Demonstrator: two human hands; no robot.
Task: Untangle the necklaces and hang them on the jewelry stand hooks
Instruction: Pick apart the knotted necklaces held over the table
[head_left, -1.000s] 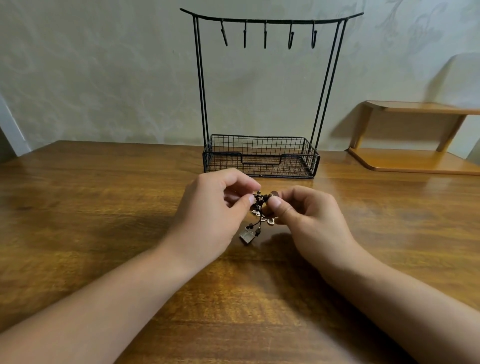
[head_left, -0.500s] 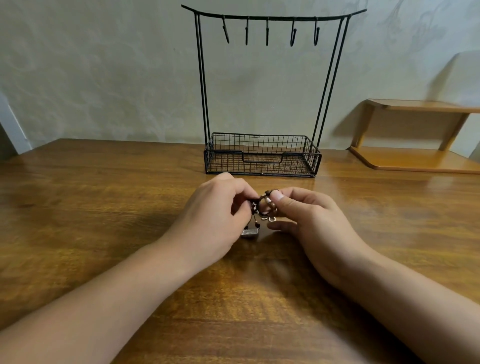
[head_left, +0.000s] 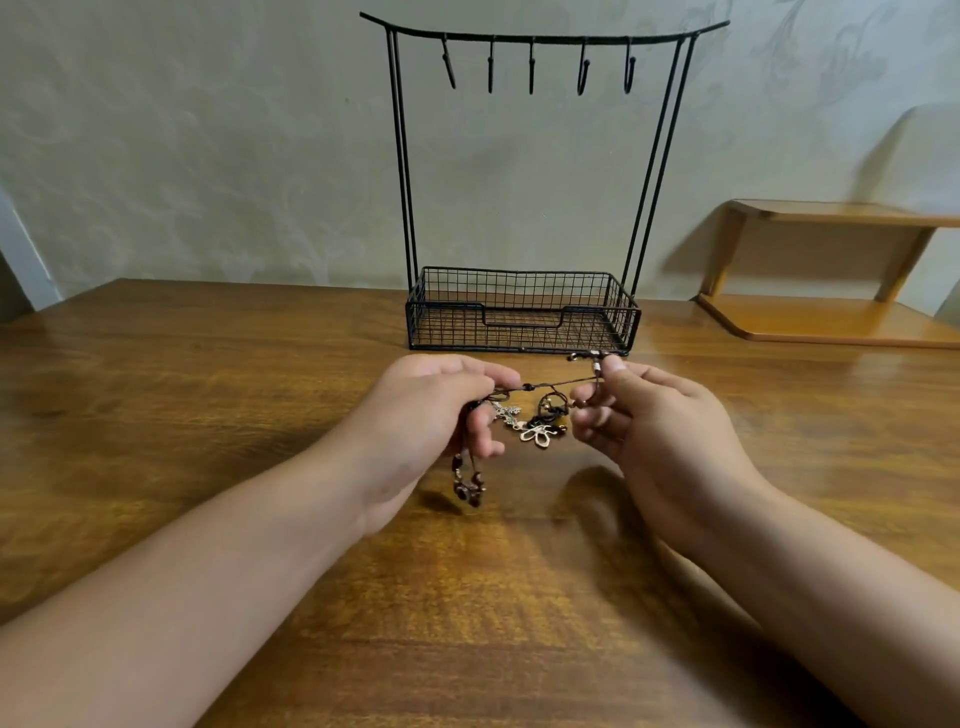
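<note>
Dim, warm indoor light. Soft glare streaks on the worktop (head_left: 156, 364); soft shadows beneath both forearms. Wide-angle bowing at edges. Slightly soft focus throughout.

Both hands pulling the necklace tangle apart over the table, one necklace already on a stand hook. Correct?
Not quite. The head view shows all five hooks on the jewelry stand bare; nothing hangs there yet. The rest holds: the left hand and right hand pull the necklace tangle apart over the table.

One head-worn camera looked forward and down over the near table (head_left: 208, 389). It faced the far wall (head_left: 208, 156), close above the hands.
</note>
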